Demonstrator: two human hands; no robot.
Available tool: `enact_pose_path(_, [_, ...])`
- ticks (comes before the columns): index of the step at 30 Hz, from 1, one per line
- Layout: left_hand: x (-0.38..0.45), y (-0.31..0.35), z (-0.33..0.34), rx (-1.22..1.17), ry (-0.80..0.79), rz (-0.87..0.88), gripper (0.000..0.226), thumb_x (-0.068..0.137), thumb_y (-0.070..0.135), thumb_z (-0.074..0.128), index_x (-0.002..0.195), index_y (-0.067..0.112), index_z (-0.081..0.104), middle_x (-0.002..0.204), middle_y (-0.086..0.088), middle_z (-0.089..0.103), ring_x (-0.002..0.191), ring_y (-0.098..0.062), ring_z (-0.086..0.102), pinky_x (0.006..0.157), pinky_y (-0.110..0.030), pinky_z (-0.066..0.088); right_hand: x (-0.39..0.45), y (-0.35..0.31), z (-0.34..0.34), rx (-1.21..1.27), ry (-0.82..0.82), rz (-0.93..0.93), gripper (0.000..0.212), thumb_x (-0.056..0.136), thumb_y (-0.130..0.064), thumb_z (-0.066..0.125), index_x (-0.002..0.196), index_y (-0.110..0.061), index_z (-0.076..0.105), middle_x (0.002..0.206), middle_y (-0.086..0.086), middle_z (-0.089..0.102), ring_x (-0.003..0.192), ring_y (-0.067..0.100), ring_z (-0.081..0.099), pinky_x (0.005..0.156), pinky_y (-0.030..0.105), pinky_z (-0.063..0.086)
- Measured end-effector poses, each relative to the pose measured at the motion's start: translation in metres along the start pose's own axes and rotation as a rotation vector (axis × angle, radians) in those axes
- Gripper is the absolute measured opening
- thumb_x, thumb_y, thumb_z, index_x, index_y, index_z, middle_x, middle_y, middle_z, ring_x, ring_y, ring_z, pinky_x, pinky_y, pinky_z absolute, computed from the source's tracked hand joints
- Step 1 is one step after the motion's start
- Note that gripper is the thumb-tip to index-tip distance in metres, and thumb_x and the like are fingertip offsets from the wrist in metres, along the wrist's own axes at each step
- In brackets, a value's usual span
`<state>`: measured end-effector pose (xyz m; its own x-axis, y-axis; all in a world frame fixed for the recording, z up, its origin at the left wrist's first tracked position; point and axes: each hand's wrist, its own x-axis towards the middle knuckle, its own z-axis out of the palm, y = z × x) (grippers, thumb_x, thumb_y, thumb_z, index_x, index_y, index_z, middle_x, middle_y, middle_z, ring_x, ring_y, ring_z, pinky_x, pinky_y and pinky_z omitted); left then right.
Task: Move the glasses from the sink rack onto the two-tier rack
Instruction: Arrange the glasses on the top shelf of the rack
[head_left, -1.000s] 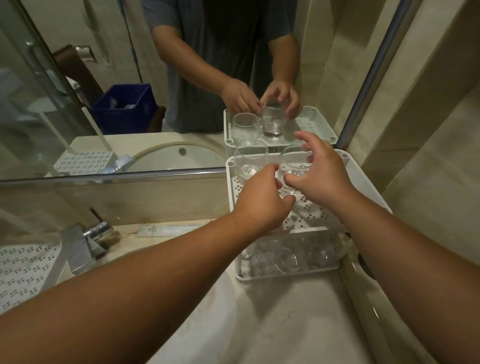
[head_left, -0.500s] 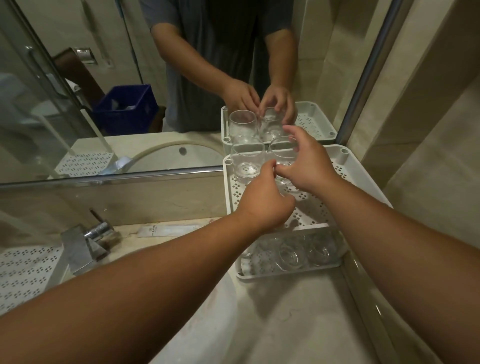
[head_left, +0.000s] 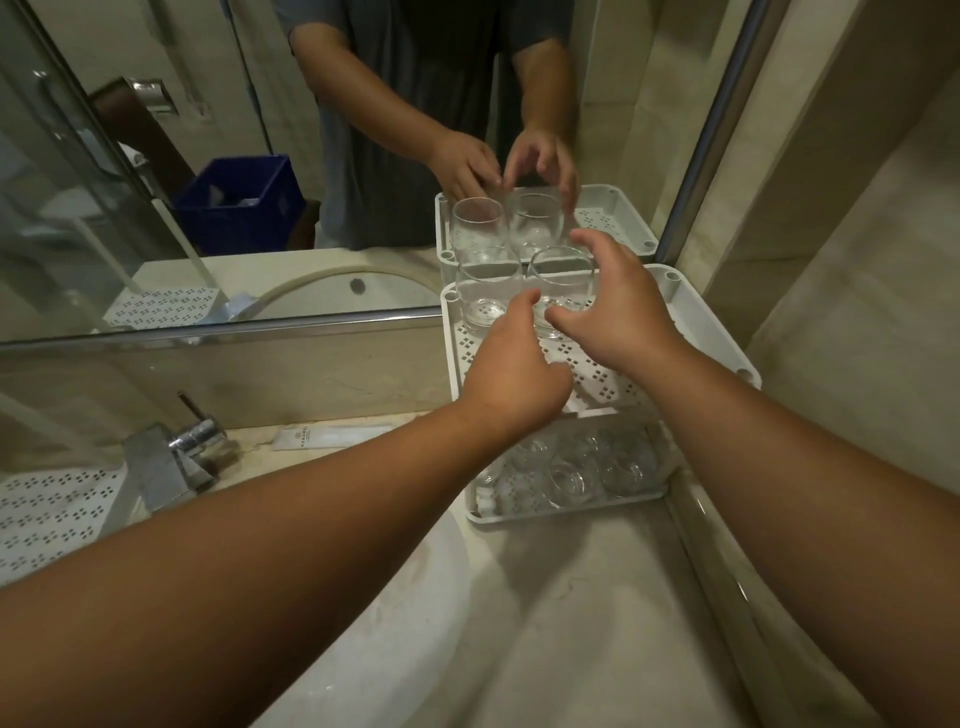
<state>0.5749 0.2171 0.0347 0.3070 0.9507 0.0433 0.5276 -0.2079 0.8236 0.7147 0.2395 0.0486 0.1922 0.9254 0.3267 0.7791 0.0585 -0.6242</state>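
Seemingly loose right hand around glass

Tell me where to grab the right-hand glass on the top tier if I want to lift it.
Grip the right glass round its rounded belly, from the front right where the right hand is; the left glass and mirror crowd the other sides.

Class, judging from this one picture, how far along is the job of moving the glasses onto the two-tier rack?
Done: several clear glasses fill the lower tier of the white perforated two-tier rack, and one clear glass stands on the top tier. In hand: the right hand and left hand cup a second top-tier glass. The perforated sink rack shows no glasses.
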Motion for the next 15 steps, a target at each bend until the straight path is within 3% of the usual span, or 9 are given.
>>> enact_pose_path(2, [-0.013,0.000,-0.002,0.000,0.041,0.048,0.080,0.082,0.010,0.058,0.149,0.035,0.023,0.148,-0.002,0.042,0.102,-0.016,0.063,0.073,-0.029,0.054,-0.017,-0.007,-0.005,0.007,0.036,-0.012,0.074,0.078,-0.026,0.078,0.142,-0.030,0.040,0.145,-0.006,0.044,0.129,0.013,0.042,0.088,0.015,0.028])
enact_pose_path(4, [-0.028,-0.001,-0.003,0.023,0.099,0.148,0.075,0.082,0.010,0.058,0.146,0.035,0.029,0.140,0.002,0.046,0.107,-0.012,0.059,0.081,-0.029,0.054,-0.038,-0.014,-0.008,0.010,0.089,-0.051,0.069,0.079,-0.025,0.076,0.140,-0.029,0.043,0.141,-0.007,0.046,0.128,0.011,0.043,0.086,0.006,0.024])
enact_pose_path(6, [-0.043,-0.005,-0.003,0.039,0.165,0.274,0.066,0.083,0.010,0.057,0.142,0.031,0.038,0.128,0.006,0.050,0.101,-0.007,0.056,0.083,-0.020,0.048,-0.060,-0.019,-0.009,0.012,0.164,-0.101,0.062,0.080,-0.022,0.074,0.136,-0.027,0.047,0.135,-0.006,0.050,0.124,0.010,0.045,0.085,0.000,0.025])
enact_pose_path(8, [-0.057,-0.012,0.000,0.037,0.216,0.374,0.056,0.082,0.006,0.056,0.134,0.026,0.049,0.116,0.009,0.050,0.092,-0.004,0.053,0.079,-0.016,0.046,-0.080,-0.023,-0.009,0.024,0.244,-0.132,0.054,0.080,-0.020,0.071,0.130,-0.023,0.052,0.128,-0.005,0.053,0.119,0.011,0.048,0.089,0.003,0.030])
enact_pose_path(11, [-0.075,-0.025,0.008,0.018,0.247,0.426,0.048,0.080,0.001,0.056,0.125,0.020,0.057,0.108,0.008,0.052,0.087,0.000,0.051,0.075,-0.015,0.045,-0.110,-0.023,-0.004,0.048,0.357,-0.120,0.041,0.080,-0.014,0.067,0.121,-0.015,0.058,0.117,0.001,0.055,0.108,0.016,0.054,0.090,0.020,0.042])
enact_pose_path(15, [-0.096,-0.046,0.024,-0.025,0.218,0.339,0.040,0.081,0.004,0.056,0.118,0.019,0.058,0.103,0.008,0.053,0.081,0.001,0.053,0.072,-0.007,0.039,-0.148,-0.005,0.013,0.077,0.420,-0.069,0.028,0.080,-0.007,0.063,0.107,-0.009,0.061,0.104,0.003,0.055,0.093,0.015,0.055,0.084,0.018,0.044])
